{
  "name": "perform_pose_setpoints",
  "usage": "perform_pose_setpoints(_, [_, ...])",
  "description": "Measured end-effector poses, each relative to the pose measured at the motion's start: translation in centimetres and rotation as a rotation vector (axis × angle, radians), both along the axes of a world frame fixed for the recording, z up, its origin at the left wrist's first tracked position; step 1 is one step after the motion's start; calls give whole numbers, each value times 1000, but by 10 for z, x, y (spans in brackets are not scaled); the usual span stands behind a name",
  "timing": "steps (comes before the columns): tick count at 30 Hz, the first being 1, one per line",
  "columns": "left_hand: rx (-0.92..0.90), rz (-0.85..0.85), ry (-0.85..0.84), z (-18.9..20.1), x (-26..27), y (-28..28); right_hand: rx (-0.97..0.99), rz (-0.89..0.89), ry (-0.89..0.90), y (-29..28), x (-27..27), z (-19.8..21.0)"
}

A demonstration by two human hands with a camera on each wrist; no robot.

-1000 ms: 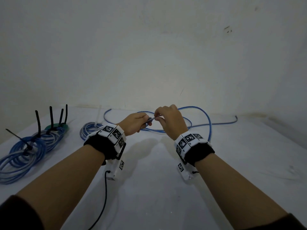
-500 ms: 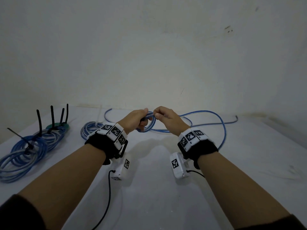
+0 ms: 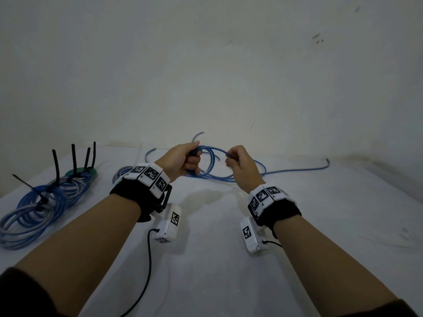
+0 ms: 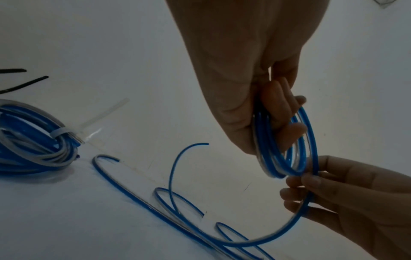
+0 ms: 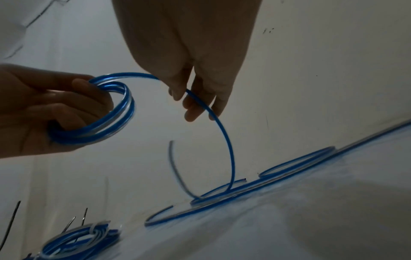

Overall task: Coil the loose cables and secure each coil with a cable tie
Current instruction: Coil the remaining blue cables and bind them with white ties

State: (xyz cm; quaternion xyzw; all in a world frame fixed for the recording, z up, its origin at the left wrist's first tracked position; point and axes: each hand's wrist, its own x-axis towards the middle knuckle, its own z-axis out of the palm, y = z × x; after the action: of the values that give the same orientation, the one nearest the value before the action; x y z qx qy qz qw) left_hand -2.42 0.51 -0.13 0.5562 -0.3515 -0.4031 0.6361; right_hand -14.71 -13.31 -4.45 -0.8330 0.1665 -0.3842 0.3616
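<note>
A thin blue cable (image 3: 297, 171) lies loose on the white table and runs toward the back right. My left hand (image 3: 191, 156) is raised over the table's middle and grips a small coil (image 4: 286, 158) of that cable, with several loops round its curled fingers. Just to its right, my right hand (image 3: 231, 157) pinches the strand (image 5: 222, 126) that leads from the coil down to the table. In the right wrist view the coil (image 5: 106, 112) hangs from the left hand (image 5: 66, 105), and the right fingertips (image 5: 177, 93) close on the strand. One free cable end (image 4: 206, 143) curls upward.
Several blue coils (image 3: 41, 202) bound with black cable ties (image 3: 56, 165) lie at the table's left edge, with a green coil (image 3: 80, 173) behind them. A small coil with a white tie (image 4: 60, 133) lies beside my left wrist. A wall stands close behind the table.
My hands have moved apart. The left hand now holds more loops. The wide loop on the table at the right has been drawn in and is smaller.
</note>
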Motion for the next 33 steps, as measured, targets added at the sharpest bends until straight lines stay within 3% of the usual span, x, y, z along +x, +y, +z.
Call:
perform_pose_setpoints(5, [3,-59,-71,3,-1,3,-127,-138,-17,-6,1,-4])
perform_pose_setpoints(12, [-221,-94,86,9,-6,2,-134,-341,78,-13,7,-3])
perform_pose_setpoints(18, [-312,-66,83,11,-7,0,316,-303,-35,-5,9,4])
perform_pose_setpoints(26, [-370,-75,30,16,-13,-1,353,-222,-123,-7,19,-2])
perform_pose_setpoints(33, [-438,-64,-63,24,-11,-2,268,-206,-153,-11,21,5])
